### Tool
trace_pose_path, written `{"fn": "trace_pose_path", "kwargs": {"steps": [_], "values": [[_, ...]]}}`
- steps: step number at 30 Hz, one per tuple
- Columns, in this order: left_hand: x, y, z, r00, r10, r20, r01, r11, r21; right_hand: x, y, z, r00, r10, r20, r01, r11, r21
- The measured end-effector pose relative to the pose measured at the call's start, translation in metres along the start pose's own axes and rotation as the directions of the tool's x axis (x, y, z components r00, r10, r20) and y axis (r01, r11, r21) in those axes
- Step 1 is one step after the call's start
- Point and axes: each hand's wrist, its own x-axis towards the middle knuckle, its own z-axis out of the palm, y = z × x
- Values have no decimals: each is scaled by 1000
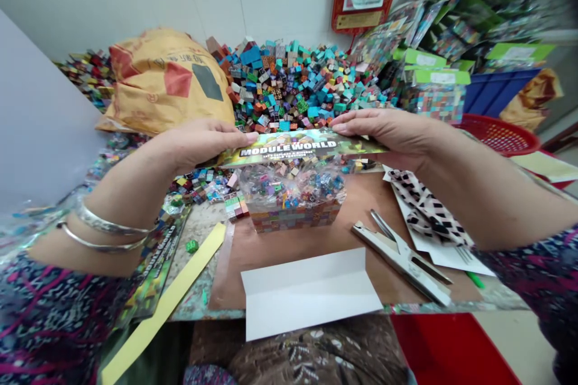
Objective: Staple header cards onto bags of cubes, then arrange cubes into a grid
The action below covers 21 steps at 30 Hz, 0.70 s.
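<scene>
A printed "MODULE WORLD" card (pixel 289 145) is stretched between my two hands. My left hand (pixel 203 141) pinches its left end, and my right hand (pixel 379 132) grips the right end, thumbs toward me. Right below and behind the card sits a clear plastic bag of small toy blocks (pixel 295 198), its lower part showing rows of brick-patterned blocks. The bag stands on a brown mat (pixel 352 204). Nearer to me lies a folded white card (pixel 311 289), and to its right rests a metal plier stapler (pixel 401 258).
A big heap of colourful blocks (pixel 289 84) lies against the wall beside a yellow sack (pixel 167 81). Right are a red basket (pixel 501 132), a blue bin (pixel 497 90) and packed bags (pixel 436 93). A yellow strip (pixel 167 301) and more printed cards (pixel 158 258) lie left.
</scene>
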Motion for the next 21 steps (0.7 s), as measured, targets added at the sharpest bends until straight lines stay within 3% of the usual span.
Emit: {"fn": "trace_pose_path", "kwargs": {"steps": [4, 10, 14, 17, 21], "values": [[-6, -5, 5, 994, 55, 93, -47, 995, -91, -11, 12, -2, 998, -63, 3, 63, 998, -21], [-24, -12, 19, 997, 44, -56, -42, 998, 48, -20, 38, -9, 974, -227, 22, 226, 950, -215], [-30, -19, 32, 973, 167, -160, -144, 979, 147, -17, 47, -16, 956, -273, 106, 293, 897, -330], [-28, -25, 40, 956, 237, -175, -191, 950, 246, -11, 49, -21, 936, -306, 172, 350, 861, -369], [-26, -27, 46, 954, 245, -174, -170, 918, 358, -3, 48, -27, 916, -311, 254, 398, 791, -464]]}}
